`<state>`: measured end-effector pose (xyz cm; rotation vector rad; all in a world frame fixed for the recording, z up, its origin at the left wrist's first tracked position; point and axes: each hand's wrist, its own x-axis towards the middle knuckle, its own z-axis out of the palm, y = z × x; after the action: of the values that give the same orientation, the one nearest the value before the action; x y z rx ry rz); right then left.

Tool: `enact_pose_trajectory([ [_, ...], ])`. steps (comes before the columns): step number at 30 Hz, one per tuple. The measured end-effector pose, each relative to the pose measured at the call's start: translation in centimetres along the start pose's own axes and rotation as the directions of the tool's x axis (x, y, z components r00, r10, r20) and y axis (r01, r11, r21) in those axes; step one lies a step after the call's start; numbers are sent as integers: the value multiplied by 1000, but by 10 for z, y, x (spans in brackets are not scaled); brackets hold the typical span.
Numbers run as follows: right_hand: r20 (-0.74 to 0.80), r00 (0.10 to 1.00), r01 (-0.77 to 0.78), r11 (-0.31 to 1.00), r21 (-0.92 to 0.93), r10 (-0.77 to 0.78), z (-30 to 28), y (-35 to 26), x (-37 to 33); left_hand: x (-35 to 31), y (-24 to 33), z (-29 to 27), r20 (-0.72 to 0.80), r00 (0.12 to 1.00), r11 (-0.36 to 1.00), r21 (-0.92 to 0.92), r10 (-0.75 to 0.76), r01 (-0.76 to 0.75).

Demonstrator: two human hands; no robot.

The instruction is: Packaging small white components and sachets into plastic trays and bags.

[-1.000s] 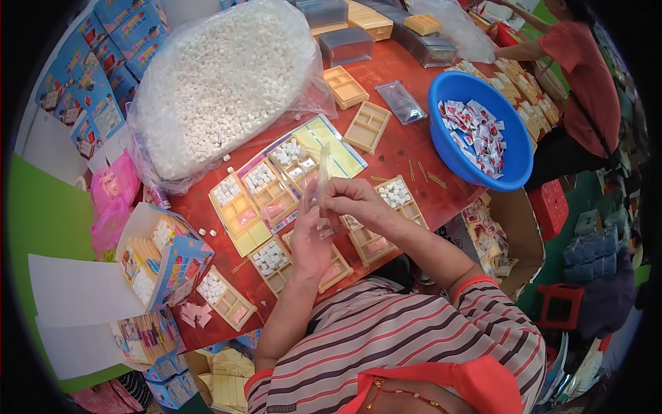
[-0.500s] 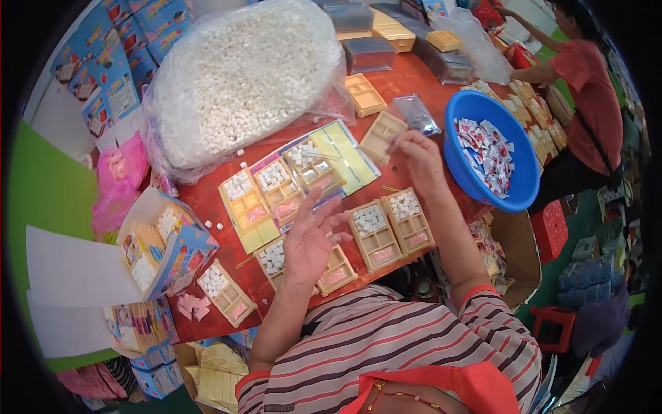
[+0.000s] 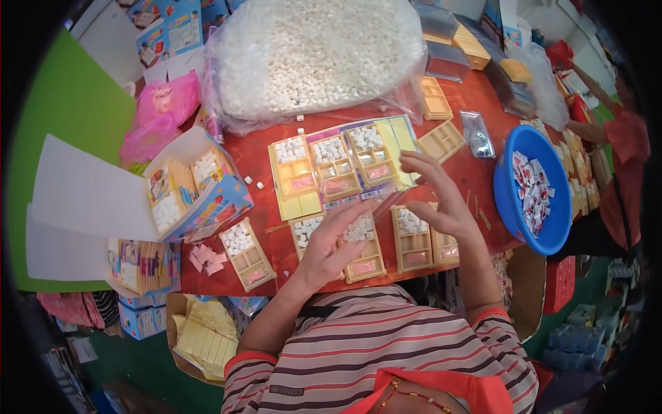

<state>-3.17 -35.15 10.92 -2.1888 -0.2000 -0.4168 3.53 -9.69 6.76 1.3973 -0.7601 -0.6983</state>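
Observation:
My left hand (image 3: 334,241) hovers over a pair of cream trays at the front of the table, its fingers stretched out and thumb apart. The nearer tray (image 3: 364,261) holds white cubes and a pink piece. My right hand (image 3: 445,200) is raised, fingers curved and spread from the thumb, above another two such trays; one tray (image 3: 412,241) shows beside it. A thin see-through piece (image 3: 390,200) appears between my fingertips; whether either hand grips it is unclear. Beyond my hands, three filled trays (image 3: 334,162) lie on a printed yellow and purple sheet (image 3: 303,205).
A large clear bag of white cubes (image 3: 317,55) fills the back. To the right stands a blue basin (image 3: 509,214) of small packets, near a co-worker (image 3: 624,159). An open box (image 3: 207,207) of packed pieces, pink pieces (image 3: 207,259) and a single tray (image 3: 248,255) are at left.
My view has turned, shifting the table's things in the picture. My right hand has come away from the unfilled tray toward my left hand, and both now face each other over the front trays.

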Motion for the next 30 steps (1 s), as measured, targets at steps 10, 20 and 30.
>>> enact_pose_trajectory([
  [10,71,997,30,998,56,-34,87,21,67,-1,-30,-53,-504,808,608,756,305,242],
  [20,299,911,409,724,-555,-285,135,36,114,-3,-39,-66,-648,722,794,560,243,235],
  [30,456,818,559,670,-489,-350,164,41,99,-59,-23,-40,-733,680,993,93,23,66],
])
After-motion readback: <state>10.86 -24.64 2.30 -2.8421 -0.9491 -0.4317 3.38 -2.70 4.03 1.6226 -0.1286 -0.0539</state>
